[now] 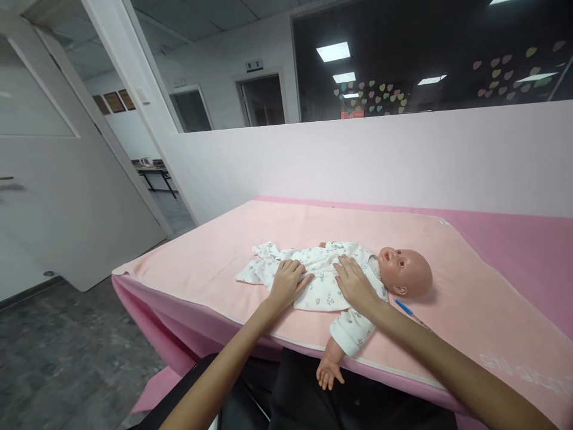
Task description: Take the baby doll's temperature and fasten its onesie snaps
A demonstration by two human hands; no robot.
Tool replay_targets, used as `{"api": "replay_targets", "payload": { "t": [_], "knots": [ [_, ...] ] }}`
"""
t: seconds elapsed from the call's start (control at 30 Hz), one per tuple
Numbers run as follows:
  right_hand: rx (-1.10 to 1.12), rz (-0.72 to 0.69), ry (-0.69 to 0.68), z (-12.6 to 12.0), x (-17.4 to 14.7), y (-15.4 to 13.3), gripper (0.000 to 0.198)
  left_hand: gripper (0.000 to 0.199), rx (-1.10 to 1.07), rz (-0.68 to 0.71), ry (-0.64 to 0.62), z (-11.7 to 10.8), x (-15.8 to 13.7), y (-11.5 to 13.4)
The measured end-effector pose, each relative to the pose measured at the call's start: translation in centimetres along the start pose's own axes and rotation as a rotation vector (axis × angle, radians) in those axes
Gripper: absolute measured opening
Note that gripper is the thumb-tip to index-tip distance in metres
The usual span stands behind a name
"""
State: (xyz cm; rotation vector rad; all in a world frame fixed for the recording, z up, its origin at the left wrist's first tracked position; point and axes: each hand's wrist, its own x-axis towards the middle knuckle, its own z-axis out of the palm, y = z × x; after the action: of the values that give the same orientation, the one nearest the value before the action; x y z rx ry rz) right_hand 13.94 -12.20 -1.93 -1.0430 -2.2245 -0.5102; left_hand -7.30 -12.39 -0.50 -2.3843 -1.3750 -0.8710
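Note:
A baby doll lies on its back with its head to the right. It wears a white printed baby outfit, whose legs lie flat to the left. My left hand rests on the outfit's lower part, fingers slightly bent and the thumb apart. On the doll's chest my right hand lies flat with its fingers spread. The doll's near arm sticks out of its sleeve over the table's front edge. Its other hand shows only in small part behind the body.
Under the doll is a pale pink blanket over a darker pink cover. A thin stick-like item with a blue end lies beside the doll's head. A white partition wall with glass stands behind; a door is at left.

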Motion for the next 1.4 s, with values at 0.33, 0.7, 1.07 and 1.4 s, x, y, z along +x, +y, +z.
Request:
{"api": "replay_targets", "payload": {
  "t": [0.33,0.7,1.07,1.4],
  "knots": [
    [-0.291,0.502,0.020,-8.0,-16.2,4.0,0.044,0.020,-0.554,-0.338,0.224,-0.2,3.5,-1.6],
    [0.048,0.882,-0.090,-12.2,-16.5,4.4,0.028,0.024,-1.912,-0.806,0.160,2.5,8.7,0.7],
    [-0.024,0.836,0.068,-13.1,-10.0,3.2,0.026,0.036,-2.001,-0.939,0.406,3.1,7.9,-0.3],
    [-0.119,0.908,-0.277,-10.0,-8.3,2.4,0.037,0.041,-2.102,-0.945,0.375,4.1,7.6,-1.0]
  ]
}}
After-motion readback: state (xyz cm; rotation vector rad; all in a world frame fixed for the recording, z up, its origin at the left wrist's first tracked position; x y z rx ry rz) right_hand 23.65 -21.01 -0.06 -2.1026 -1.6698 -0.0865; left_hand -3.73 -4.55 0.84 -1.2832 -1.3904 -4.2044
